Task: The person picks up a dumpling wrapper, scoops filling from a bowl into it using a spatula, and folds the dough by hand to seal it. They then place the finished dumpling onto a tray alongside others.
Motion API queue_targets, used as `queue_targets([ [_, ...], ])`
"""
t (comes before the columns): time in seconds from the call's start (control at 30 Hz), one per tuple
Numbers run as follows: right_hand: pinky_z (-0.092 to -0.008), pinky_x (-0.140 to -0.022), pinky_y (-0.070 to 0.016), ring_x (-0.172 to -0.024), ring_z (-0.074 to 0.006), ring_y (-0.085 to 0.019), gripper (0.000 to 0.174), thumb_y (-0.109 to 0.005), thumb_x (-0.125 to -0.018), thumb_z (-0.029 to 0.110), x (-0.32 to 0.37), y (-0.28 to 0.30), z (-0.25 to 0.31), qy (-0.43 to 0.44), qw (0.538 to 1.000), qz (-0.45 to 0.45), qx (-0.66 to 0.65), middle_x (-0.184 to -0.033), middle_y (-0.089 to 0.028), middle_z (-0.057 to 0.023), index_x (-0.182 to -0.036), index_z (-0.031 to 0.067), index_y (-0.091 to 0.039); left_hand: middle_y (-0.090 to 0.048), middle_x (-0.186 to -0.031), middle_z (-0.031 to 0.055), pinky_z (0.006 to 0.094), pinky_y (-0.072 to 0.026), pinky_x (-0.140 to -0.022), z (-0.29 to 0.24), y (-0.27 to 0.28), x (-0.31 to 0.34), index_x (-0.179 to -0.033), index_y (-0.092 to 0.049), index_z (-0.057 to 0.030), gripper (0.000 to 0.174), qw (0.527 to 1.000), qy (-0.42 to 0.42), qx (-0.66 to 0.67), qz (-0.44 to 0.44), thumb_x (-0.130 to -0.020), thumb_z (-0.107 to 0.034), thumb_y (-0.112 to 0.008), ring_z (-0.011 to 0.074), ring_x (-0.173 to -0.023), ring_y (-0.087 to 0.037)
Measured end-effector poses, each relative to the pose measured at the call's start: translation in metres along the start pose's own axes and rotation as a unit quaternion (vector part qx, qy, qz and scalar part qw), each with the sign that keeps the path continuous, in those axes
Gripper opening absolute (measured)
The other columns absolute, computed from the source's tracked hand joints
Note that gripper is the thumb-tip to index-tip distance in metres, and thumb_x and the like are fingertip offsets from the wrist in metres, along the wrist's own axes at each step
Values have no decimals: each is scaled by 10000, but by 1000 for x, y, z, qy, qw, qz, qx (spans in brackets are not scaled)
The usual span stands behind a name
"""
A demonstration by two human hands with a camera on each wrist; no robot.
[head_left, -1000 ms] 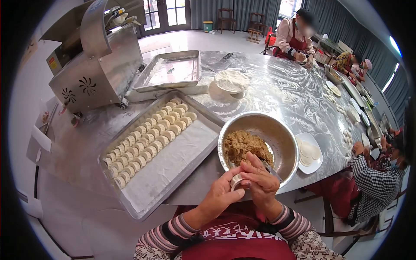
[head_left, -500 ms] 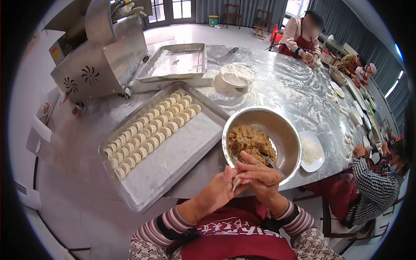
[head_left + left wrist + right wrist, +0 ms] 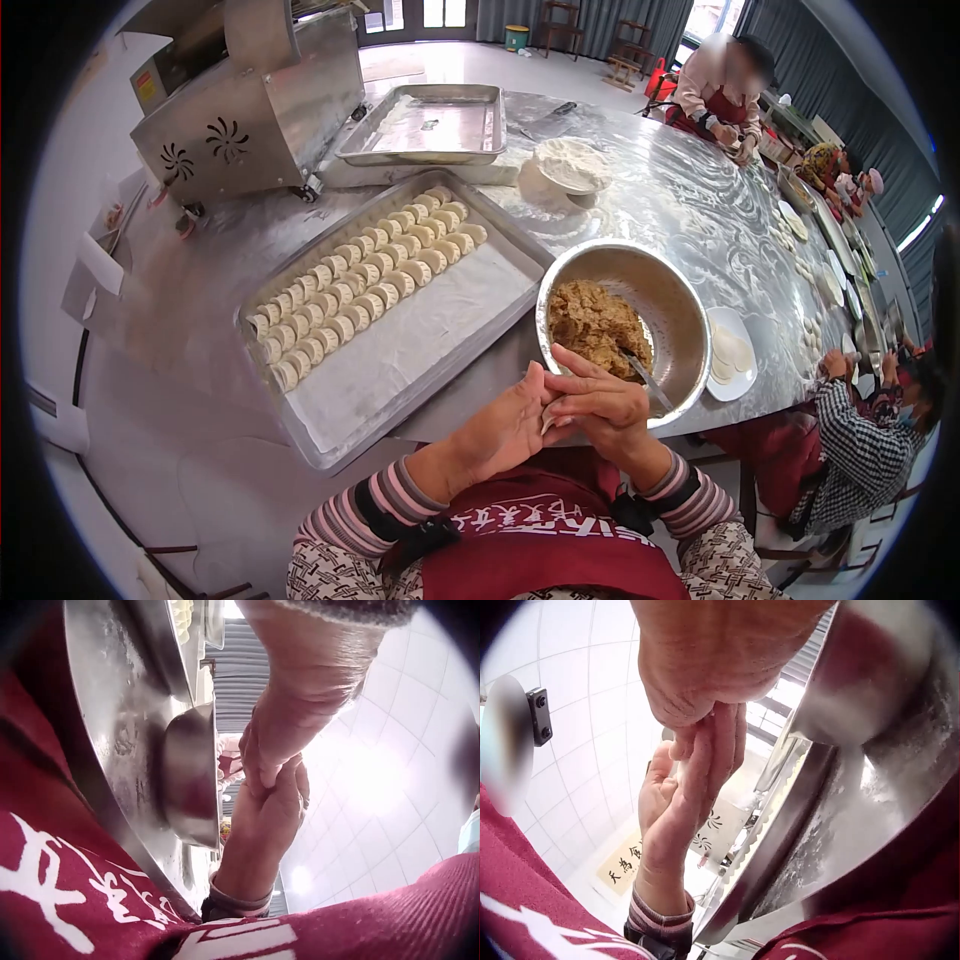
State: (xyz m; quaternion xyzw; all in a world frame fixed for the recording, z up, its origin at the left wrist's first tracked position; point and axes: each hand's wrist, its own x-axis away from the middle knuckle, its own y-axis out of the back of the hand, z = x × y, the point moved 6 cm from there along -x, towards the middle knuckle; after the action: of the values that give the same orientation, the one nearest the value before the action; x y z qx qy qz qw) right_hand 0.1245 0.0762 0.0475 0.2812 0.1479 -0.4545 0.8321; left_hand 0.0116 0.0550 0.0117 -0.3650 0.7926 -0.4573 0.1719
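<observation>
In the head view, my left hand (image 3: 497, 428) and right hand (image 3: 606, 408) meet at the near rim of the steel bowl (image 3: 690, 375). Between them they pinch a pale dumpling (image 3: 548, 416), of which only an edge shows; the rest is hidden by fingers. Brown minced filling (image 3: 598, 322) fills the bowl's left side, and a spoon (image 3: 652, 382) with a metal handle leans in it. The right wrist view catches a sliver of the dumpling (image 3: 679, 771) beside the left hand (image 3: 671, 825). From the left wrist, the right hand (image 3: 270, 814) appears against the left fingers.
Left of the bowl, a lined tray (image 3: 400, 370) carries rows of finished dumplings (image 3: 370, 270). A plate (image 3: 742, 385) of round wrappers sits to the right. Farther back are a flour bowl (image 3: 572, 165), an upper tray (image 3: 425, 155) and a steel machine (image 3: 250, 130). Other people work along the table.
The dumpling, seen as an open curved edge between the hands before, is now mostly covered as the fingers close together. The head view has shifted, so the table sits farther right and higher.
</observation>
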Motion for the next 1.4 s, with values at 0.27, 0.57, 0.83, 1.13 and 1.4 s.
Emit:
queue_targets([
  [0.27,-498,-1074,-323,-1338,-365,-407,202,-762,-693,82,-23,-11,22,38,988,90,118,-1228,-638,-90,-884,43,-708,-504,-1291,131,352,-408,-1013,-4,-1,5,-1357,-380,21,720,1000,20,18,0,-970,-583,-322,180,-1123,-520],
  [0.57,-528,-1086,-283,-1374,-365,-350,161,-767,-665,84,-23,-21,13,12,986,112,120,-1265,-617,-70,-798,74,-677,-494,-1296,132,374,-426,-992,-10,14,11,-1398,-322,-20,683,999,3,40,28,-976,-555,-347,202,-1134,-524],
  [0.83,-527,-1102,-250,-1377,-358,-344,189,-784,-658,103,-23,-33,17,47,977,138,153,-1298,-594,-62,-806,85,-667,-461,-1336,149,380,-444,-970,-14,0,14,-1397,-321,-31,669,997,-4,70,20,-968,-538,-395,226,-1180,-507],
  [1.13,-516,-1106,-239,-1381,-345,-344,255,-785,-702,167,-20,-29,10,43,984,118,125,-1298,-596,-62,-935,101,-706,-510,-1293,148,356,-404,-1005,-8,6,20,-1329,-421,52,740,1000,-8,-2,3,-975,-585,-288,216,-1160,-513],
  [1.4,-485,-1079,-308,-1342,-382,-397,357,-790,-701,143,-14,-21,11,1,1000,-15,-21,-1275,-604,-127,-1042,86,-700,-501,-1316,142,342,-370,-1036,-6,11,31,-1350,-400,61,760,996,-63,-70,-8,-982,-584,-241,210,-1193,-494],
])
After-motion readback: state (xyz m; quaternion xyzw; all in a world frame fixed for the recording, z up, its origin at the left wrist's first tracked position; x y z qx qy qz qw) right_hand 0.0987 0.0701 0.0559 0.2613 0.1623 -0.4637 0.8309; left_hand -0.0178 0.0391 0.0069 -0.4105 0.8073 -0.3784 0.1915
